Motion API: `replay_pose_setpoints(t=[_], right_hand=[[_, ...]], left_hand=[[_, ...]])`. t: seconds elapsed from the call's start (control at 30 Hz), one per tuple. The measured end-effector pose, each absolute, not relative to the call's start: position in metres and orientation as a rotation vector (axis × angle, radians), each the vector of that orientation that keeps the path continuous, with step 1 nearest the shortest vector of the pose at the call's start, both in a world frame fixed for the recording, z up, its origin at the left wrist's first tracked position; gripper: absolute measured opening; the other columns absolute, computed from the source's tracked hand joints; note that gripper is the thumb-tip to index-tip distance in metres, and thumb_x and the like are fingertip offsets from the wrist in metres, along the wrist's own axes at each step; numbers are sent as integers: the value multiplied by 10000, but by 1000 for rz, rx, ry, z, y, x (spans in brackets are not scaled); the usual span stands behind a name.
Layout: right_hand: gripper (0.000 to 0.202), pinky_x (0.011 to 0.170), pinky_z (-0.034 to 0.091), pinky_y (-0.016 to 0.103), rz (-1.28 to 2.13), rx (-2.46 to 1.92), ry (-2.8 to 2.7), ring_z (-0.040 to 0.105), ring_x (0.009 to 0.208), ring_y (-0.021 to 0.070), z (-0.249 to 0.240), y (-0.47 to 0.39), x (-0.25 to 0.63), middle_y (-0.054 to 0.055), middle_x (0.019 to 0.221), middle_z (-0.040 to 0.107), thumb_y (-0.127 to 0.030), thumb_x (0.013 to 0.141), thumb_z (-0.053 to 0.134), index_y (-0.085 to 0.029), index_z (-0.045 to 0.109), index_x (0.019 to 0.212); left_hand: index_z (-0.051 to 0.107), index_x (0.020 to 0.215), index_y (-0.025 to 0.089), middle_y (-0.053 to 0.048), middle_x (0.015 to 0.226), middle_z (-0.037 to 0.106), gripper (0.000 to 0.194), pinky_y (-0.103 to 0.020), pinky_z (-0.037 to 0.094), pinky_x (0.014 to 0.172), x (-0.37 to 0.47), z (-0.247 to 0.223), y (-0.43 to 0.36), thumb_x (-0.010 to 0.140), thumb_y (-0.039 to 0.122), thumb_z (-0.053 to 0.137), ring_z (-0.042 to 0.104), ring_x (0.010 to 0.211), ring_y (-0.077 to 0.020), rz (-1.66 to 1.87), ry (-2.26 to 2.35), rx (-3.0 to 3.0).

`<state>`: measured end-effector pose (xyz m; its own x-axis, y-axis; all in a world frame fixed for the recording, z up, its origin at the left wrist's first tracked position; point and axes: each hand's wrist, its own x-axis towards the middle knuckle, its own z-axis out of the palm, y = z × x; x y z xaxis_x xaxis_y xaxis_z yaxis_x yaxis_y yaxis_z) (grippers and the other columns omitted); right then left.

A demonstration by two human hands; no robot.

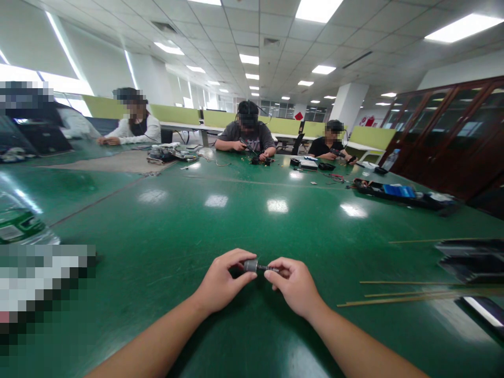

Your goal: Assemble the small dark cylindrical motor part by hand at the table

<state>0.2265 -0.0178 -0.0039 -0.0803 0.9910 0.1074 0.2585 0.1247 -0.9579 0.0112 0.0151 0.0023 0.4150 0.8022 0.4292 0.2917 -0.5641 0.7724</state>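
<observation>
Above the green table [177, 226] I hold a small grey metal cylinder with a thin dark shaft [251, 265] level between my hands; its exact kind is not clear. My left hand [222, 278] grips the wide cylinder end between thumb and fingers. On the other side, the thumb and fingers of my right hand [295, 283] pinch the far end of the shaft, partly covering its tip. A short stretch of shaft shows between the two hands.
Thin brown rods [397, 296] and black trays [464, 257] lie at right. A clear bottle [23, 223] stands at left beside a blurred-out object [39, 278]. Farther back is a long black tray with a blue item [399, 191]. Several people sit across the table, among loose parts.
</observation>
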Motion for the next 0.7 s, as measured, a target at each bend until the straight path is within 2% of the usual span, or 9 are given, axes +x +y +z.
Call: replay_pose_setpoints(t=[0.7], right_hand=[[182, 540, 469, 236, 1016, -1290, -1505, 637, 575, 160, 0, -19, 227, 26, 684, 669, -312, 830, 686, -143, 702, 895]], left_hand=[[675, 1128, 236, -59, 1080, 680, 296, -338, 538, 846, 11, 2, 15, 834, 245, 710, 647, 959, -205, 1105, 947, 2037]])
